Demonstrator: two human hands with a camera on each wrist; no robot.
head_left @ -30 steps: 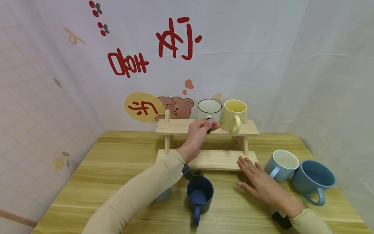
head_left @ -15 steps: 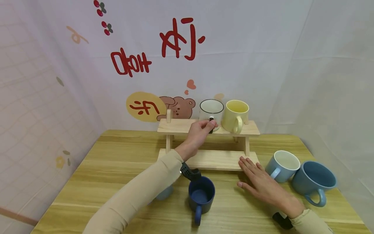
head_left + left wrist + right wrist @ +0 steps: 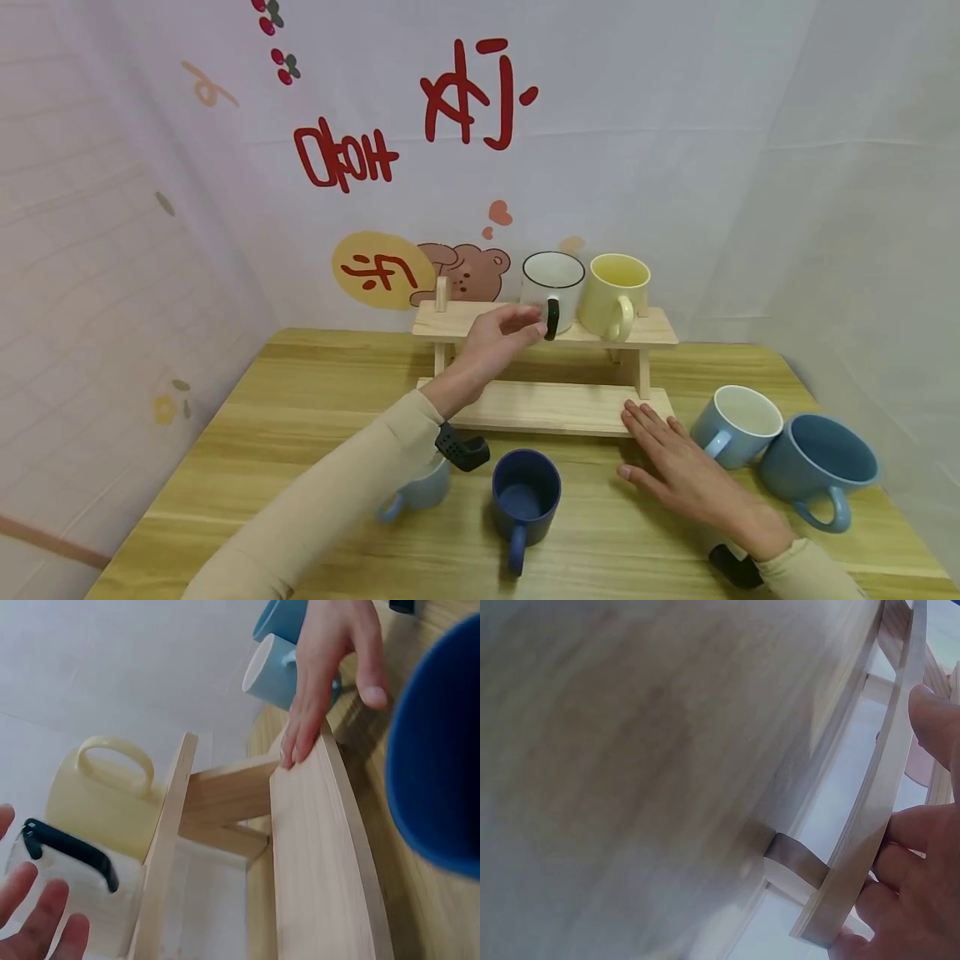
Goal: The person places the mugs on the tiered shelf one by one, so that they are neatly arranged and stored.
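Observation:
On the upper tier of a wooden two-tier rack (image 3: 555, 408) stands a white mug (image 3: 538, 292) with a black rim and black handle. A yellow mug (image 3: 611, 300) is right beside it. My left hand (image 3: 491, 340) is at the white mug's handle, thumb and fingers spread apart; the left wrist view shows its fingers (image 3: 46, 919) loose beside the black handle (image 3: 71, 847). Straight fingers of my right hand (image 3: 686, 479) rest on the right end of the lower tier. In the right wrist view, those fingers (image 3: 900, 855) lie along the board's edge.
A dark blue mug (image 3: 525, 500) stands on the wooden table (image 3: 300, 392) before the rack. A light blue mug (image 3: 427, 487) is partly hidden by the left forearm. Another light blue mug (image 3: 738, 425) and a wide blue mug (image 3: 821, 467) stand right of the rack.
My left hand has let go of the white mug's black handle and drawn slightly left, its fingers parting. The right hand stays on the lower tier. The head view has shifted a little.

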